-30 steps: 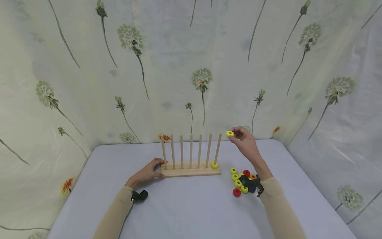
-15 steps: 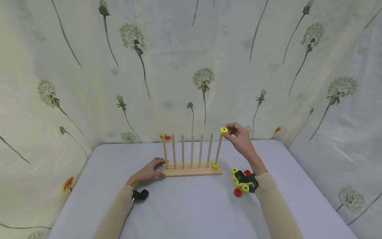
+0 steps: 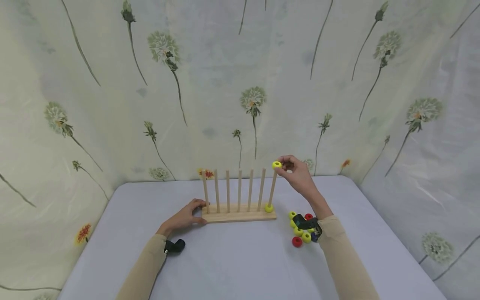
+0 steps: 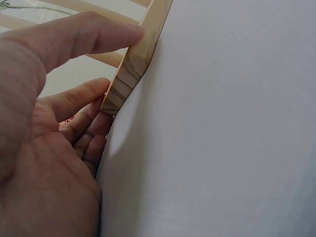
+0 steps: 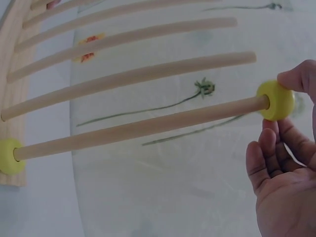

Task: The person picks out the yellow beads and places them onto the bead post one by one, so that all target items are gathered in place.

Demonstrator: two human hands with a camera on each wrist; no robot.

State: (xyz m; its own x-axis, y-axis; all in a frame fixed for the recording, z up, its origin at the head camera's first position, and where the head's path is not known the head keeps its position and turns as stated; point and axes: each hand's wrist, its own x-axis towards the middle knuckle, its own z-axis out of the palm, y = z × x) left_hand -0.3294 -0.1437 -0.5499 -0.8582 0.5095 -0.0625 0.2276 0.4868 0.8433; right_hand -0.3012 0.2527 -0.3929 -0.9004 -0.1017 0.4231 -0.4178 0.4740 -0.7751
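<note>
A wooden peg stand [image 3: 240,216] with a row of upright pegs sits on the table. My left hand [image 3: 183,218] grips its left end; in the left wrist view the thumb lies on one side of the base [image 4: 140,47] and the fingers on the other. My right hand [image 3: 300,177] pinches a yellow bead [image 3: 276,164] between thumb and fingers at the top of the rightmost peg [image 3: 273,187]. In the right wrist view the peg's tip meets the hole of that bead [image 5: 282,100]. Another yellow bead [image 3: 268,208] rests at the foot of the same peg.
Right of the stand lies a cluster of several loose beads, among them a yellow bead [image 3: 306,237] and a red bead [image 3: 297,241]. The black right wrist camera [image 3: 304,222] partly hides them. A flower-patterned cloth [image 3: 210,104] hangs behind the white table [image 3: 232,262].
My right hand has carried the yellow bead leftward, from beside the rightmost peg to its top. The left hand keeps its grip on the stand's end.
</note>
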